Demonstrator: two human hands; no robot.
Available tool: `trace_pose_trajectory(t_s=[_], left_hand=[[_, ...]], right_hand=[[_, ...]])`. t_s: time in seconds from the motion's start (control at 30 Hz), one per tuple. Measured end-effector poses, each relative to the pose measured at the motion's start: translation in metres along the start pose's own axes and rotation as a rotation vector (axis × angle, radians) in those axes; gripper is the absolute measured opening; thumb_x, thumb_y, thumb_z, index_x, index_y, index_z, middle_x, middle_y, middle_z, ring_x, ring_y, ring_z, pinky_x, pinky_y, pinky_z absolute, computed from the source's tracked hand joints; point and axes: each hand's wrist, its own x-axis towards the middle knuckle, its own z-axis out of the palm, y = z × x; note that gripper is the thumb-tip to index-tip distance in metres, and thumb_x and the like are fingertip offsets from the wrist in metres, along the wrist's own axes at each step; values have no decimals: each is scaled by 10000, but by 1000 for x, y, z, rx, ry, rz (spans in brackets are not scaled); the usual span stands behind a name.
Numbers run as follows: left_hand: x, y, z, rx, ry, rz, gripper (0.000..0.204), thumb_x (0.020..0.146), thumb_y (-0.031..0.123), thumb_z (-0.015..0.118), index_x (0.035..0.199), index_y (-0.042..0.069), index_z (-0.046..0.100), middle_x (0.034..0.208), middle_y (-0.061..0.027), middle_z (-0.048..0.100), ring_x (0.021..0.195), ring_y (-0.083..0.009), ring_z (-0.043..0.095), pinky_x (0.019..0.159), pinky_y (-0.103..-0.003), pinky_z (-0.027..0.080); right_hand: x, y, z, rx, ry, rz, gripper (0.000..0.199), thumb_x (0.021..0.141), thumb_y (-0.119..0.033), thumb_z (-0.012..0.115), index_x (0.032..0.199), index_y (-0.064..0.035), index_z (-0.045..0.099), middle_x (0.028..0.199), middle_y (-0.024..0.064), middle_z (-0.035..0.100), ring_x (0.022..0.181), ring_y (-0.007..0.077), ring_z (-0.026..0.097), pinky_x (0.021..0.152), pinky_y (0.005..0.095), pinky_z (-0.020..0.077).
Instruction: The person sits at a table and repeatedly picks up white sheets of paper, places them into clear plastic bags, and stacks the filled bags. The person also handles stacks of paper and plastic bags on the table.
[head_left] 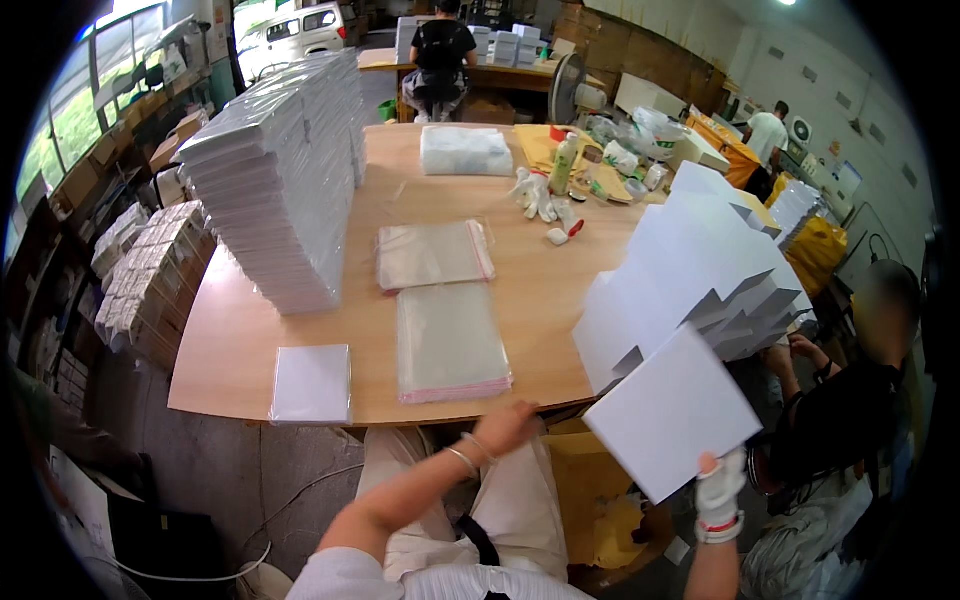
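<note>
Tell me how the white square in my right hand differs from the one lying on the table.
Position: the held square is turned cornerwise in the gloved right hand; the table square lies flat near the front edge of the table.
Covering: the held square looks bare, while the table square sits in clear film.
Size in view: the held square appears larger than the table square.
Shared: both have plain white, square-looking faces.

White shirt [450, 584], cream trousers [530, 505], one white glove [724, 474].
The left sleeve [345, 575] is short; a black strap [478, 541] shows at the waist. Thin, light bands [463, 459] circle the left wrist; the left hand [507, 430] is ungloved. The right hand's [720, 487] glove has a red stripe near its cuff.
</note>
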Motion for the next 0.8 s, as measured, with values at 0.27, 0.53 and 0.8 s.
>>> trace_pose_trajectory(t_s=[0.27, 0.53, 0.8], left_hand=[[1, -99, -105, 809, -52, -176, 143, 726, 91, 545, 834, 29, 615, 886, -133, 586, 857, -304, 558, 759, -391, 470], [4, -141, -108, 524, 156, -145, 167, 765, 92, 525, 912, 32, 575, 884, -134, 583, 849, -281, 560, 772, -374, 452], [-14, -100, -124, 401, 467, -331, 285, 835, 254, 522, 944, -7, 553, 805, -147, 610, 754, -303, 592, 680, -380, 473]], right_hand=[[-15, 17, 152, 959, -509, 583, 647, 738, -350, 637, 1225, -10, 379, 1018, 55, 556, 860, 149, 579, 682, 260, 488], [-7, 8, 234, 874, -712, 788, 360, 818, -285, 527, 1125, -107, 472, 713, -23, 489, 479, 54, 407, 402, 206, 303], [8, 0, 263, 945, -304, 1137, 123, 812, -226, 554, 899, -142, 534, 687, -11, 492, 497, 88, 415, 400, 219, 291]])
